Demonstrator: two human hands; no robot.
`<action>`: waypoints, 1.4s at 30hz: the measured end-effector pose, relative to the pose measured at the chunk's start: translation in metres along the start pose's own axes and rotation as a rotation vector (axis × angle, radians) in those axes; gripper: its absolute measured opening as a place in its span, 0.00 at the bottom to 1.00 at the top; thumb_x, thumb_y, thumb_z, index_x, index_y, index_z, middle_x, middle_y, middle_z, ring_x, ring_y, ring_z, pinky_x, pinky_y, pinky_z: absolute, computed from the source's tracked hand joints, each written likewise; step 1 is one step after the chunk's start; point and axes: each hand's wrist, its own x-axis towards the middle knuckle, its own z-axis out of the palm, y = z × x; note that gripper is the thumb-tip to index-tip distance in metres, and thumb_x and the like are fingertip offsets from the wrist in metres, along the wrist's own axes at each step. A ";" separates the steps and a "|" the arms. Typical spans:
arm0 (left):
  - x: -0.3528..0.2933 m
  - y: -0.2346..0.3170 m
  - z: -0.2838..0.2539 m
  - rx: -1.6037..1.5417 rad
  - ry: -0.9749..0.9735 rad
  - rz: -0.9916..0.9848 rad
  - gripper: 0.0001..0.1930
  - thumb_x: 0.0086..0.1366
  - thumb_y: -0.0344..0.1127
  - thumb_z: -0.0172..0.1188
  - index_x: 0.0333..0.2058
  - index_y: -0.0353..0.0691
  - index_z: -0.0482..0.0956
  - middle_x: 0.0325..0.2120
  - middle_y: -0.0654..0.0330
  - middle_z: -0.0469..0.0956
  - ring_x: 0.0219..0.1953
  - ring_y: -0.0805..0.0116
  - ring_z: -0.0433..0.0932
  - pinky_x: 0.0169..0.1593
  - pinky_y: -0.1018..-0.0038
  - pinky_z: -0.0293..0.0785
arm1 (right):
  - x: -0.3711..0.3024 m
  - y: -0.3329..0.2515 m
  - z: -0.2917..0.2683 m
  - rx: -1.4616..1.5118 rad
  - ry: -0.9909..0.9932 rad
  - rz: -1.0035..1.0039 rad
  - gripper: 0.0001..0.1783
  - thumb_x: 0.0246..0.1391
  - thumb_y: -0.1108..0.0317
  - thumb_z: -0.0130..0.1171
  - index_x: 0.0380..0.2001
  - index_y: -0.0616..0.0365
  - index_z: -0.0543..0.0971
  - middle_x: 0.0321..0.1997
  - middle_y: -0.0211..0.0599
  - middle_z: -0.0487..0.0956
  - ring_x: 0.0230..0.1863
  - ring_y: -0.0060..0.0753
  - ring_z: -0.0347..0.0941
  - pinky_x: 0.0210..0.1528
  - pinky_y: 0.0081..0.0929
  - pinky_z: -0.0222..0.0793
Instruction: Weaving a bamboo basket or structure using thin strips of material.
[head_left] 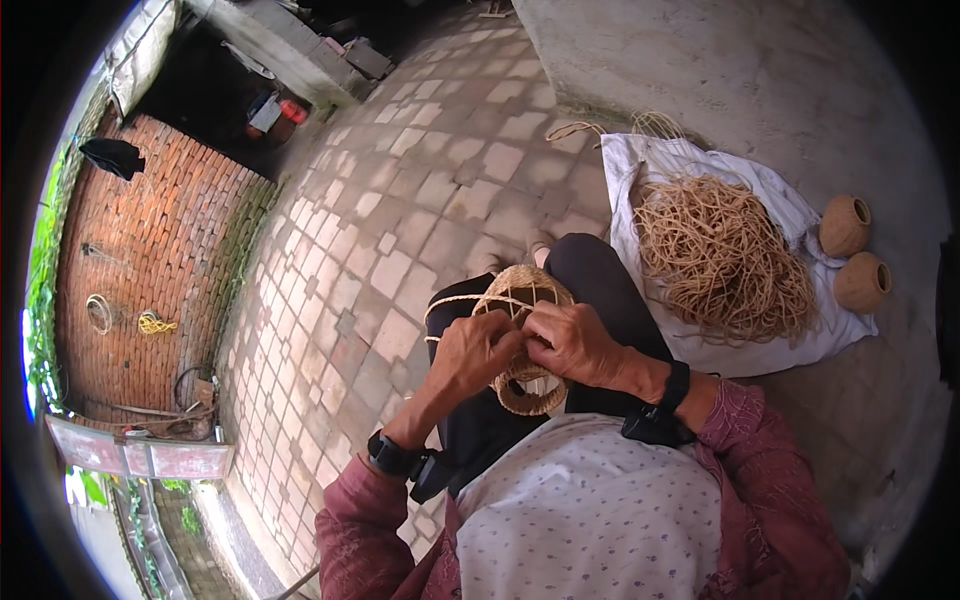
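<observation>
A small woven straw basket [529,401] rests on my lap between my knees, with an open ring at its near end and gaps in its side. My left hand [474,352] is closed at the basket's left side, its thumb and fingers pinched against the weave. From the right, my right hand [574,345] pinches close to the left one. A pale straw cord [462,297] loops out to the left and runs across the basket to my right fingers. The fingertips meet over the middle of the basket, so exactly what each one grips is partly hidden.
To my right, a heap of twisted straw cord [722,260] lies on a white sack [740,353]. Two round woven pots [845,226] sit beside it against a plaster wall [720,70]. Paving blocks [390,275] cover the ground toward a brick wall [150,240] at left.
</observation>
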 end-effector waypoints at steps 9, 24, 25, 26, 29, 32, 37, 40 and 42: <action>0.000 0.006 -0.003 0.028 0.047 0.152 0.08 0.56 0.34 0.60 0.30 0.33 0.78 0.21 0.55 0.77 0.22 0.66 0.76 0.27 0.71 0.71 | 0.009 0.007 -0.014 0.328 -0.170 0.192 0.05 0.45 0.72 0.61 0.27 0.61 0.77 0.28 0.42 0.78 0.29 0.45 0.77 0.32 0.34 0.72; -0.002 -0.008 -0.009 -0.058 -0.074 0.046 0.15 0.65 0.40 0.53 0.33 0.32 0.80 0.22 0.57 0.79 0.26 0.70 0.78 0.32 0.72 0.72 | 0.001 -0.002 0.005 -0.028 0.073 -0.039 0.07 0.43 0.75 0.59 0.24 0.56 0.71 0.23 0.37 0.73 0.24 0.44 0.75 0.24 0.36 0.70; -0.001 -0.007 -0.009 -0.058 -0.073 0.046 0.15 0.65 0.40 0.53 0.33 0.32 0.80 0.22 0.57 0.79 0.26 0.70 0.78 0.32 0.72 0.72 | 0.001 -0.002 0.006 -0.027 0.073 -0.039 0.07 0.43 0.75 0.59 0.24 0.56 0.71 0.23 0.37 0.73 0.24 0.44 0.75 0.24 0.36 0.70; 0.001 -0.006 -0.009 -0.057 -0.082 0.002 0.15 0.64 0.41 0.54 0.32 0.32 0.80 0.22 0.57 0.79 0.27 0.70 0.78 0.31 0.72 0.72 | 0.001 -0.002 0.007 -0.041 0.086 -0.048 0.07 0.43 0.75 0.59 0.23 0.56 0.70 0.23 0.37 0.72 0.24 0.43 0.75 0.24 0.36 0.70; 0.002 -0.003 -0.008 -0.068 -0.073 -0.058 0.15 0.61 0.42 0.56 0.31 0.33 0.81 0.23 0.53 0.79 0.26 0.64 0.79 0.31 0.69 0.72 | 0.000 0.000 0.009 -0.047 0.104 -0.049 0.07 0.42 0.76 0.60 0.24 0.55 0.71 0.23 0.37 0.72 0.23 0.44 0.74 0.23 0.35 0.70; 0.004 -0.004 -0.006 -0.081 -0.053 -0.083 0.15 0.58 0.42 0.58 0.30 0.34 0.81 0.23 0.50 0.79 0.26 0.59 0.80 0.32 0.66 0.73 | -0.001 0.000 0.010 -0.046 0.112 -0.041 0.08 0.42 0.77 0.60 0.24 0.55 0.71 0.23 0.37 0.72 0.23 0.45 0.74 0.22 0.36 0.69; 0.004 0.001 -0.003 -0.050 -0.001 -0.062 0.13 0.56 0.40 0.59 0.28 0.34 0.81 0.21 0.51 0.79 0.24 0.59 0.80 0.31 0.66 0.73 | 0.000 0.001 0.007 -0.062 0.099 -0.018 0.07 0.43 0.74 0.60 0.24 0.56 0.71 0.23 0.37 0.72 0.24 0.43 0.75 0.24 0.35 0.71; -0.003 0.005 0.001 -0.031 0.047 -0.013 0.10 0.56 0.36 0.60 0.29 0.33 0.80 0.19 0.58 0.77 0.24 0.72 0.76 0.30 0.73 0.72 | 0.010 0.003 -0.011 0.085 -0.012 0.000 0.06 0.45 0.75 0.60 0.28 0.57 0.73 0.28 0.38 0.74 0.27 0.43 0.76 0.28 0.36 0.72; -0.011 0.007 0.006 -0.015 0.131 0.019 0.07 0.56 0.33 0.59 0.29 0.35 0.79 0.20 0.56 0.77 0.23 0.68 0.78 0.30 0.71 0.73 | 0.023 -0.005 -0.027 0.295 -0.021 0.203 0.07 0.47 0.75 0.60 0.32 0.58 0.75 0.34 0.39 0.75 0.32 0.43 0.76 0.32 0.37 0.72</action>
